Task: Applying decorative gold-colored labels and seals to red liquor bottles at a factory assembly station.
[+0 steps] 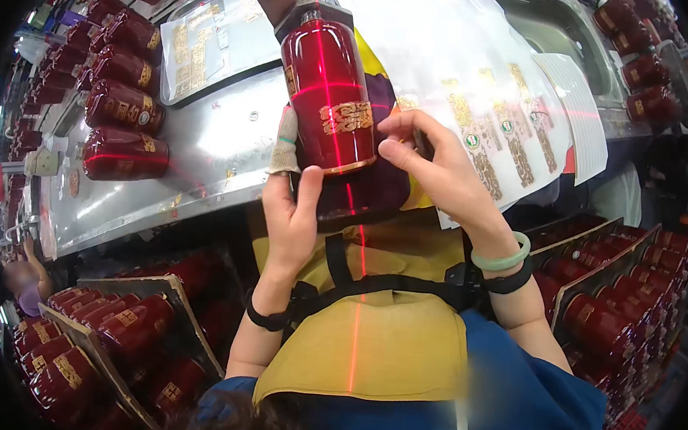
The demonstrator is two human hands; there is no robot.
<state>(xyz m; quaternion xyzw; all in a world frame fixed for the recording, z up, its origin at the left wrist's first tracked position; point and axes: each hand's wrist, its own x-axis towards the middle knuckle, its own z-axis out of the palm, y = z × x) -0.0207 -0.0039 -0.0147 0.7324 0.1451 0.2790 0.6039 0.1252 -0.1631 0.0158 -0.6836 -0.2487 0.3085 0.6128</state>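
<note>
Head-worn fisheye; faces down over bench (pixel 214 136); close range

Bright ctr, blk rim, edges warped

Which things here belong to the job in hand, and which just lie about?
Likely the job:
- red bottle, touched by left hand
- right hand, beside it
- gold decals, farther right

Apparently idle:
- bench bottles at left
- crated bottles

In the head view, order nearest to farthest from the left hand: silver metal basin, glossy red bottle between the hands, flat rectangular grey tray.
1. Glossy red bottle: against the left hand, centre.
2. Flat rectangular grey tray: upper left, beyond the hand.
3. Silver metal basin: far upper right.
</note>
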